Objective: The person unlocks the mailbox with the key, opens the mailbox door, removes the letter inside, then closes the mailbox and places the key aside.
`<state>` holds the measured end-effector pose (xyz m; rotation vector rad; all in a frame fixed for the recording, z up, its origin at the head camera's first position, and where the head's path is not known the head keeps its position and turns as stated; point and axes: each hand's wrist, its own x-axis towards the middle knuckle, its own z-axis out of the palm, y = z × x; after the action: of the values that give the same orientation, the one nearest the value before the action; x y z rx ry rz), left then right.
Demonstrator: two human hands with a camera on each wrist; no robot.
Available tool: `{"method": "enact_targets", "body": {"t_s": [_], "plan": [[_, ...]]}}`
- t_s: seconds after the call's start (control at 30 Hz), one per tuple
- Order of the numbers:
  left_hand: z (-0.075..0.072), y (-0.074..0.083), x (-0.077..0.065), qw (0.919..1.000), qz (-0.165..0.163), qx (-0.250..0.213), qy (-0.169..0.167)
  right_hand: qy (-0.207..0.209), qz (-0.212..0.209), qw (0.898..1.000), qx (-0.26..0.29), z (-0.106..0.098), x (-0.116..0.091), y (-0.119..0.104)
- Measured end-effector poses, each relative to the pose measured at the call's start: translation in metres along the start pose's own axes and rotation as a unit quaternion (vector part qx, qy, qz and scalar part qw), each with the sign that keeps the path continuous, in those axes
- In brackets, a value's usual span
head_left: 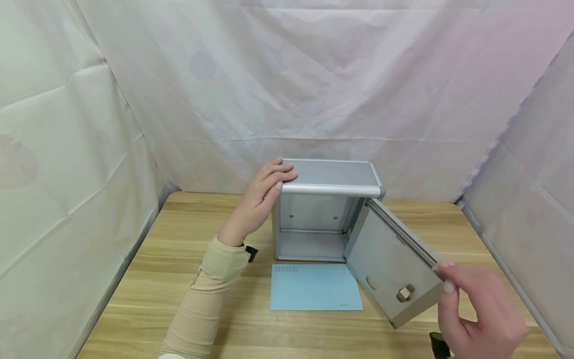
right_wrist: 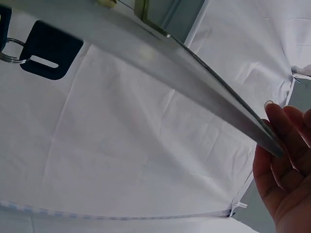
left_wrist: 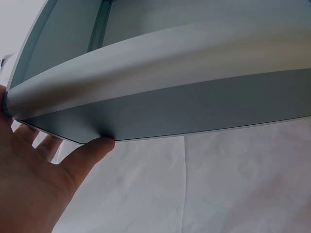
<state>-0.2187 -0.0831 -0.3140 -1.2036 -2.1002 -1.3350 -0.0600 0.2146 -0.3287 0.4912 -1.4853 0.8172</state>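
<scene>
A grey metal mailbox [head_left: 332,174] stands on the table with its front door [head_left: 392,264] swung out to the right. My left hand [head_left: 264,192] rests on the box's top left corner, its fingers laid over the top, as the left wrist view also shows at the metal corner [left_wrist: 58,121]. With thumb and fingers, my right hand [head_left: 482,309] pinches the upper free corner of the door. A brass-coloured lock [head_left: 405,293] sits on the door's inner face. Black-headed keys [right_wrist: 51,48] on a ring hang by the door's outer side in the right wrist view.
A light blue envelope [head_left: 316,286] lies flat on the wooden table [head_left: 179,249], just before the box and beside the door's lower edge. White cloth [head_left: 314,75] hangs behind the table, with more cloth at both sides.
</scene>
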Motion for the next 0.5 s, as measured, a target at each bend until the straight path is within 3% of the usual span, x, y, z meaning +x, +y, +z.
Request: {"method": "enact_targets", "body": {"t_s": [0.27,0.5], "plan": [[0.0,0.002,-0.001,1.0,-0.008,0.001,0.002,-0.069,-0.035,0.993,0.092,0.003,-0.001,-0.012],[0.001,0.001,-0.001,1.0,-0.002,0.001,0.003,-0.115,-0.026,0.988,0.097,0.014,-0.011,-0.028]]}}
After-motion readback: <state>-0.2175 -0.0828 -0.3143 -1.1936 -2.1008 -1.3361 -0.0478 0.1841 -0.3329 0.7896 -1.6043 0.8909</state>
